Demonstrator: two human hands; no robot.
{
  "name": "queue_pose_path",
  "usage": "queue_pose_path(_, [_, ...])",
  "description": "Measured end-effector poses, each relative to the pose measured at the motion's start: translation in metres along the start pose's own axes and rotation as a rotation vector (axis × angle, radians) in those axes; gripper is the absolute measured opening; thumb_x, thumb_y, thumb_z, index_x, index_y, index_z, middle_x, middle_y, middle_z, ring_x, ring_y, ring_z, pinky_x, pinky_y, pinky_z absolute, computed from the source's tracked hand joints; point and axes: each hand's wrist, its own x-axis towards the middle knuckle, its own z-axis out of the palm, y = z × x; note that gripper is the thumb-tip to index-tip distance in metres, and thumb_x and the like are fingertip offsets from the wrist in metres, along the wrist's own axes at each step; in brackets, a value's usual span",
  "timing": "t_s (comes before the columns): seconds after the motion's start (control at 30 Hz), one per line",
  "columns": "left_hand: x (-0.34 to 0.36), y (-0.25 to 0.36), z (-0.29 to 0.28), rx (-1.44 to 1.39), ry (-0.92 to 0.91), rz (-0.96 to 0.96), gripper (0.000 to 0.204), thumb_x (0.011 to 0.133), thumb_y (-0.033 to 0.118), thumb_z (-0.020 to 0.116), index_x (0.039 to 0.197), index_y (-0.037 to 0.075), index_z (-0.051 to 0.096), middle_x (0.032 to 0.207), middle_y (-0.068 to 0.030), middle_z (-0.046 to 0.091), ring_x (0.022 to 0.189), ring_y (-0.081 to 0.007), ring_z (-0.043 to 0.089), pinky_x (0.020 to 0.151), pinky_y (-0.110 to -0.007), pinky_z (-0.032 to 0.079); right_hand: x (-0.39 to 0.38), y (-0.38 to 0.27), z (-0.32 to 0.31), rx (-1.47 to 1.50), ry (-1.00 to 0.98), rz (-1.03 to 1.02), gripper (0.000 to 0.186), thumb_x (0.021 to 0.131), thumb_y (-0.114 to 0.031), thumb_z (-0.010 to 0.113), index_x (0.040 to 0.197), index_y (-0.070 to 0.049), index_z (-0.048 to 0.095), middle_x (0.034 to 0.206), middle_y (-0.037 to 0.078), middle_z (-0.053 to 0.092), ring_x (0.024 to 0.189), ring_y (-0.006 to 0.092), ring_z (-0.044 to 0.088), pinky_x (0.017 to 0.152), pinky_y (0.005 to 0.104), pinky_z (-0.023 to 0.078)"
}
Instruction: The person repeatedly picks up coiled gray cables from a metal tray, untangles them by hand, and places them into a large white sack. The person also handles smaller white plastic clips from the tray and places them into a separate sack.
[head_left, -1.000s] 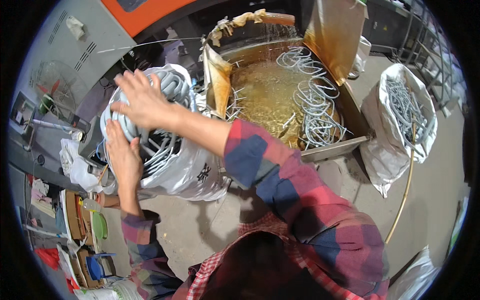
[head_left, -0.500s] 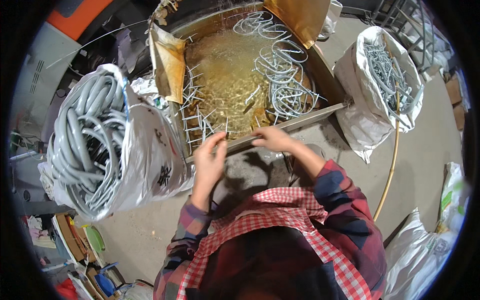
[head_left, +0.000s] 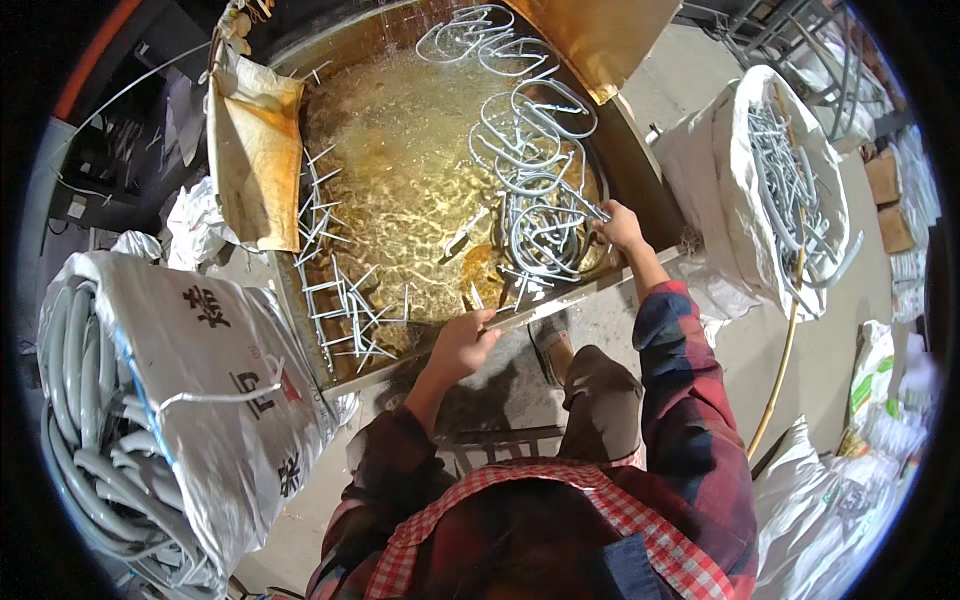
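Note:
In front of me is a tank (head_left: 560,303) of shallow, rippling, yellowish water. My right hand (head_left: 622,228) is closed at its front right, pinching the end of a grey hose loop (head_left: 545,225) from a coiled pile. Just outside the front rim, my left hand (head_left: 463,345) has its fingers curled; whether they hold anything is hidden. A thin pointed piece (head_left: 475,297) stands up in the water just beyond that hand. Farther in lies a small pale, elongated object (head_left: 463,235). Several short grey tube pieces, some T-shaped (head_left: 355,310), lie along the tank's left side.
A white woven sack (head_left: 230,390) stuffed with thick grey hose stands at the left. Another white sack (head_left: 700,170) on the right holds thin grey tubes, with a long bamboo-like stick (head_left: 785,370) leaning from it. Stained boards (head_left: 260,160) rise at the tank's sides.
My right hand has moved right from the front rim onto the hose pile and closed on a hose end. My left hand has curled its fingers. The view has shifted.

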Motion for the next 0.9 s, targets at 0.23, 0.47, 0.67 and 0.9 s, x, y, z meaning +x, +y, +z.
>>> queue_pose_path(0.23, [-0.006,0.016,-0.007,0.104,-0.183,-0.104,0.041,0.085,0.023,0.057,0.119,0.001,0.053,0.109,-0.0219,0.059,0.096,-0.0387,0.057,0.082,-0.042,0.046,0.054,-0.031,0.016,-0.557,-0.275,0.029,0.109,0.053,-0.053,0.083,0.135,-0.002,0.034,0.135,0.019,0.043,0.13,0.0335,0.035,0.102,0.0377,0.036])
queue_pose_path(0.47, [-0.005,0.017,-0.006,0.234,-0.255,-0.108,0.042,0.082,0.021,0.06,0.119,0.002,0.051,0.102,-0.0184,0.059,0.097,-0.0369,0.055,0.082,-0.044,0.045,0.11,0.008,0.061,0.321,-0.379,-0.033,0.136,0.046,-0.038,0.092,0.139,0.01,0.005,0.142,0.025,0.029,0.133,0.0314,0.027,0.109,0.0361,0.025])
queue_pose_path(0.67, [-0.003,0.016,-0.002,0.244,-0.237,-0.043,0.041,0.083,0.019,0.06,0.119,0.002,0.049,0.103,-0.0188,0.058,0.097,-0.0373,0.055,0.081,-0.045,0.045,0.102,0.002,0.058,0.443,-0.632,0.055,0.125,0.048,-0.041,0.09,0.134,0.014,0.018,0.131,0.026,0.042,0.123,0.0317,0.042,0.102,0.0361,0.034])
queue_pose_path(0.9, [0.005,0.017,0.003,0.094,-0.183,-0.058,0.047,0.086,0.017,0.059,0.127,0.001,0.045,0.113,-0.0221,0.057,0.107,-0.0346,0.054,0.09,-0.042,0.043,0.07,-0.021,0.078,0.678,-0.694,0.078,0.07,0.061,-0.035,0.083,0.111,0.006,0.058,0.101,0.013,0.064,0.091,0.021,0.059,0.08,0.0325,0.046])
